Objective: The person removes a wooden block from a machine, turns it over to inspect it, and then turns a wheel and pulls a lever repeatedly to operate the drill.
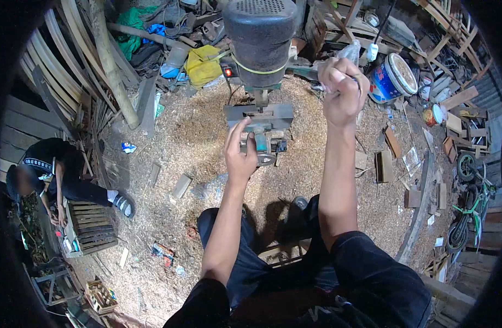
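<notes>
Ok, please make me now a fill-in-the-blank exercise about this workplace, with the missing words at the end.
1. The hand that is closed like a fist is the person's ____ one.
2. The other hand, its fingers apart, is near the metal handwheel of the ____.
3. The small light beside the motor housing glows ____.
4. The bike at the far right has a ____ frame.

Missing words: right; machine; red; green.
</notes>
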The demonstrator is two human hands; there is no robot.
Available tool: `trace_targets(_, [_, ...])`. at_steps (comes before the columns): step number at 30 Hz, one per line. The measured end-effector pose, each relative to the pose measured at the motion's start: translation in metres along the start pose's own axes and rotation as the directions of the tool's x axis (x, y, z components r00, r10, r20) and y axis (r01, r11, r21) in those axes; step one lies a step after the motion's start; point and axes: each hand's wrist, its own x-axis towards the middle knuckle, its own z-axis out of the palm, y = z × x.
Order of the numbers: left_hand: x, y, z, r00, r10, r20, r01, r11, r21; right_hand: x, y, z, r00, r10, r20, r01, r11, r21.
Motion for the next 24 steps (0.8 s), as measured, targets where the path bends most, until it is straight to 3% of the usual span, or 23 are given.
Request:
trace_targets(5, [-0.004, -0.012, 0.0, 1.0, -0.018, 0.023, 0.018, 1.0, 0.001, 0.01, 0.007, 0.0, 0.999, -0.031, -0.034, 0.028, 0.996, -0.084])
trace_targets(8, [-0.011, -0.027, -0.003, 0.999, -0.03, 0.03, 0.03, 0.999, 0.02, 0.011, 0.017, 0.015, 0.967, -0.189, -0.171, 0.178, 0.981, -0.077])
trace_targets(12, [-0.018, -0.039, -0.007, 0.999, -0.034, 0.043, 0.03, 0.996, 0.085, -0.016, 0.019, 0.014, 0.981, -0.153, -0.12, 0.078, 0.874, -0.479])
trace_targets(15, [-0.023, -0.037, -0.013, 0.989, -0.126, 0.072, 0.122, 0.991, 0.063, -0.046, 0.035, -0.002, 0.996, -0.091, -0.016, 0.05, 0.679, -0.732])
trace_targets(16, [-0.025, -0.037, -0.015, 0.981, -0.173, 0.092, 0.169, 0.985, 0.046, -0.062, 0.042, -0.007, 1.0, -0.027, -0.002, 0.017, 0.678, -0.735])
trace_targets(19, [-0.048, -0.075, -0.009, 0.971, -0.184, 0.155, 0.141, 0.958, 0.25, -0.127, 0.075, -0.036, 0.968, 0.248, -0.024, -0.186, 0.657, -0.73])
trace_targets(21, [-0.067, -0.082, -0.008, 0.907, -0.348, 0.237, 0.217, 0.868, 0.446, -0.184, 0.104, -0.052, 0.875, 0.483, -0.043, -0.358, 0.584, -0.729])
trace_targets(23, [-0.085, -0.099, -0.005, 0.795, -0.539, 0.278, 0.285, 0.737, 0.613, -0.243, 0.139, -0.069, 0.738, 0.673, 0.054, -0.365, 0.464, -0.807])
trace_targets(24, [-0.096, -0.113, -0.001, 0.712, -0.641, 0.285, 0.319, 0.658, 0.683, -0.269, 0.157, -0.07, 0.742, 0.66, 0.121, -0.26, 0.449, -0.855])
